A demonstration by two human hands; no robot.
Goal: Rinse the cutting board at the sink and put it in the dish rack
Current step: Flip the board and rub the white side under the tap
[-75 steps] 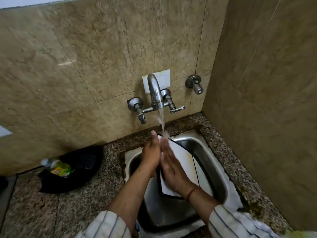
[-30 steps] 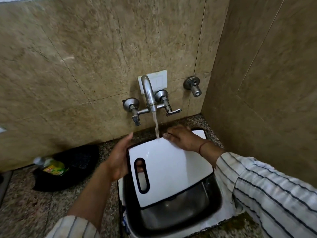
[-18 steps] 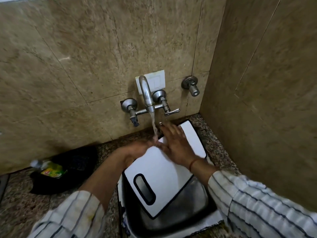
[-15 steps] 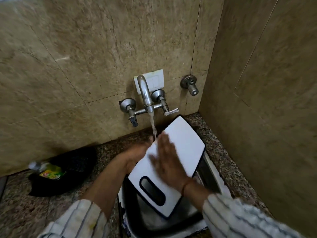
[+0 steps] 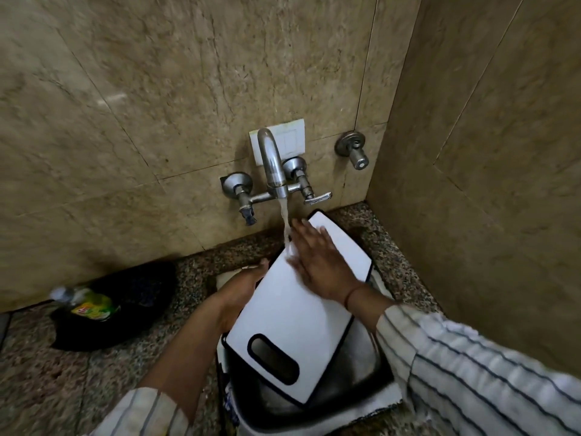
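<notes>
Cutting board [image 5: 295, 313] slants over the sink [image 5: 374, 369], far end raised under the tap [image 5: 273, 165] so water sheets down. The left hand [image 5: 245, 289] clasps its left edge, apparently propping it; the right hand [image 5: 317, 262] lies flat, grip spread, rubbing.

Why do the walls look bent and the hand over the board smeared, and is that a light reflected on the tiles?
In the head view, the wide-angle lens bows the tile seams; the right hand is motion-blurred while rubbing the cutting board under the tap; a faint glare patch sits on the left wall tile; the corner by the dark bowl lies in shadow.
</notes>
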